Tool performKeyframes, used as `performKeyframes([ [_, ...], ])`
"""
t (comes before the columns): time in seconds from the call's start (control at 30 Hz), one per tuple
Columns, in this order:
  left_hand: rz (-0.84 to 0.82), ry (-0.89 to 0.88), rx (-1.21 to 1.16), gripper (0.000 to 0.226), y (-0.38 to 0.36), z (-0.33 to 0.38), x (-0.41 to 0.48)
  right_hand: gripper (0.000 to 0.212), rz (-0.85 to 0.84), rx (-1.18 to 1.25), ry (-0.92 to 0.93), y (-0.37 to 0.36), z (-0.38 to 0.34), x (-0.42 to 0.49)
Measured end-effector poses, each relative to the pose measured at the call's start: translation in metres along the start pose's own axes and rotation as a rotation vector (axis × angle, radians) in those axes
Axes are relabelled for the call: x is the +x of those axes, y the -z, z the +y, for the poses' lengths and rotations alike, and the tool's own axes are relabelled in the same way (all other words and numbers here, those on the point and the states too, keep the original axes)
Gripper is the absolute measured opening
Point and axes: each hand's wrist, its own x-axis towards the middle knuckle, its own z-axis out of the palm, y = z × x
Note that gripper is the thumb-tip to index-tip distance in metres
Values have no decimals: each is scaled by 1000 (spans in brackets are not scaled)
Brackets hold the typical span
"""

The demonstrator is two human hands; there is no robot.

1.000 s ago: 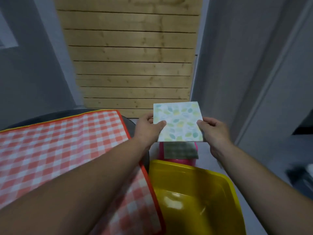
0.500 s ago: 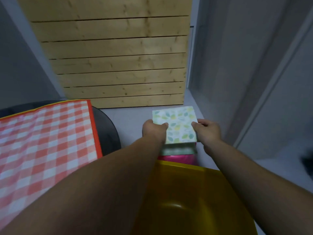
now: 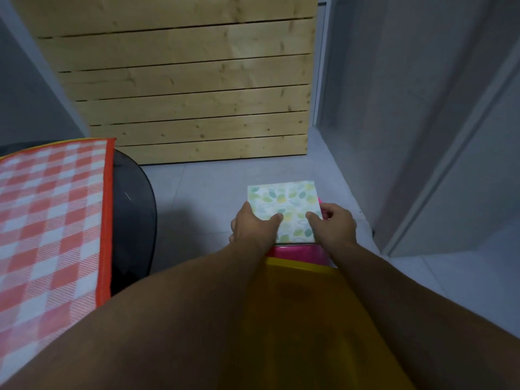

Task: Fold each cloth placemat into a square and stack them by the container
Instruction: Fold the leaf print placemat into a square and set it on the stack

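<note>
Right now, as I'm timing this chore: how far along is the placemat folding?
Done: the leaf-print placemat is folded square. In hand: the left hand and right hand pinch it just over the pink stand beyond the yellow container. Left: letting go; the checked cloth lies spread on the table.

Red/white checked cloth [image 3: 50, 220] on dark round table [image 3: 133, 220], left side. Wood plank panel [image 3: 191, 94] upright at rear. Grey tile floor [image 3: 197, 190]. Grey wall [image 3: 422, 108] on right.
</note>
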Motion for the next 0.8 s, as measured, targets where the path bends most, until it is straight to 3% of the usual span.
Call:
performKeyframes([
  [0.07, -12, -14, -4, 54, 2, 4, -2, 75, -14, -1, -4, -4, 7, 2],
  [0.17, -15, -23, 37, 47, 3, 6, -1, 78, -41, 7, 3, -4, 8, 5],
  [0.57, -32, -27, 170, 57, -4, 9, 8, 79, -67, -95, 16, -3, 0, 12],
  [0.8, -40, 10, 201, 79, -1, 19, 6, 57, -54, -100, -14, 4, -9, 7],
])
